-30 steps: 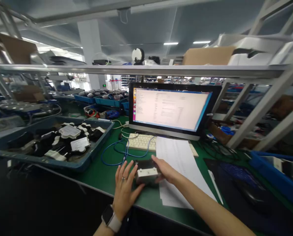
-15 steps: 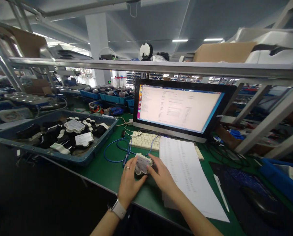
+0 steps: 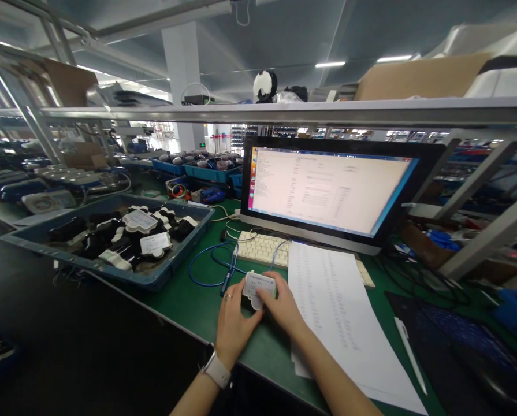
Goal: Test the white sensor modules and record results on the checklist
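Observation:
Between my two hands is a small white plastic device housing (image 3: 257, 284) with print on its face and a rounded lower edge. My left hand (image 3: 235, 320) grips its left side, thumb at the lower edge. My right hand (image 3: 284, 303) holds its right side, with a fingertip on the printed face. The underside of the housing is hidden. Just left of it a blue cable (image 3: 206, 283) lies coiled on the green bench top, its plug end (image 3: 225, 283) close to my left fingers. The keyboard (image 3: 262, 248) sits behind the housing.
A blue-grey tray (image 3: 154, 280) of black and white housings stands at the left. Behind the keyboard is a monitor (image 3: 327, 196). Printed sheets (image 3: 349, 323), a white pen (image 3: 409, 355) and a dark mouse (image 3: 487, 370) lie to the right. A shelf (image 3: 284, 112) spans above.
The housing has turned slightly, so its printed face shows more clearly. My right fingertip has shifted onto that face. The camera view has swung a little to the left.

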Tool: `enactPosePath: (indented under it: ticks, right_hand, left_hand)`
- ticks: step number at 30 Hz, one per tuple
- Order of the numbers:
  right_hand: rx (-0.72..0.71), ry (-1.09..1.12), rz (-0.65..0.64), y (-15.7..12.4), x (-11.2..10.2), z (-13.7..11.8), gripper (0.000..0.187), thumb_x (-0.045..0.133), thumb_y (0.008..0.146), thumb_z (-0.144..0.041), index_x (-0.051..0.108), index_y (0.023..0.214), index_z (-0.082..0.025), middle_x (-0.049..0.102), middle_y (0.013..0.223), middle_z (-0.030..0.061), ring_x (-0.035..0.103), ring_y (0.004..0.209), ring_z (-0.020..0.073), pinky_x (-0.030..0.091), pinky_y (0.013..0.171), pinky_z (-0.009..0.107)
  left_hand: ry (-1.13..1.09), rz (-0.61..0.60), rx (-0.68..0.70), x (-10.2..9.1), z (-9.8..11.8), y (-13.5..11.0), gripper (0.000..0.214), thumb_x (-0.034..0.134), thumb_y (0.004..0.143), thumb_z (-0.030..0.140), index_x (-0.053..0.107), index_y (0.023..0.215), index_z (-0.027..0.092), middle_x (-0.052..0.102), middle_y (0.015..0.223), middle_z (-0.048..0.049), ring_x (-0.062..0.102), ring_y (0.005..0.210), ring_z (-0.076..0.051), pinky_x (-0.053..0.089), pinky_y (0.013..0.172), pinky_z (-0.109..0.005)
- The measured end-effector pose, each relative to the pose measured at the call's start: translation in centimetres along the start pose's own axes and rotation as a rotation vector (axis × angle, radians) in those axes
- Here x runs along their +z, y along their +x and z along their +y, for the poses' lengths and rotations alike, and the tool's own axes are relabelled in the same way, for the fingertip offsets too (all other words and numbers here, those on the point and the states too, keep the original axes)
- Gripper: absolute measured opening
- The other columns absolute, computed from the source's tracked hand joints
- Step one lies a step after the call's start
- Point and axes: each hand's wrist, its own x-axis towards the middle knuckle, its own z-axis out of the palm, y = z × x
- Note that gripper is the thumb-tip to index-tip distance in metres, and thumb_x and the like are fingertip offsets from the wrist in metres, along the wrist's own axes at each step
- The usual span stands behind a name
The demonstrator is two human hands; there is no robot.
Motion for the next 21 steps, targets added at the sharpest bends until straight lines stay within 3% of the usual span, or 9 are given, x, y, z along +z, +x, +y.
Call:
enactPosePath:
  ticks: [9,21]
  right_hand:
    - [-0.013,0.089,-0.063,0.5,-0.4,0.2,0.033,0.063,0.07,-0.031,0.057,0.101,-0.022,0.061,0.103,0.0039,0.056,0.098,0.0233,0.045,0.086,0.038]
    - [-0.055,0.089,-0.01,0.4,0.0,0.3,0.031,0.064,0.067,-0.025,0.058,0.098,-0.023,0.06,0.103,0.0035,0.055,0.098,0.0216,0.045,0.088,0.037]
  left_hand:
    - [-0.046,-0.027,-0.022,-0.6,0.1,-0.1,0.058,0.069,0.073,0.028,0.048,0.126,0.021,0.059,0.116,-0.0099,0.057,0.109,-0.027,0.047,0.094,-0.045]
    - [0.19,0.066,0.205,1.2,-1.8,-1.8,0.064,0.055,0.086,0.035,0.027,0.142,0.021,0.049,0.133,-0.0143,0.04,0.129,-0.032,0.039,0.102,-0.054]
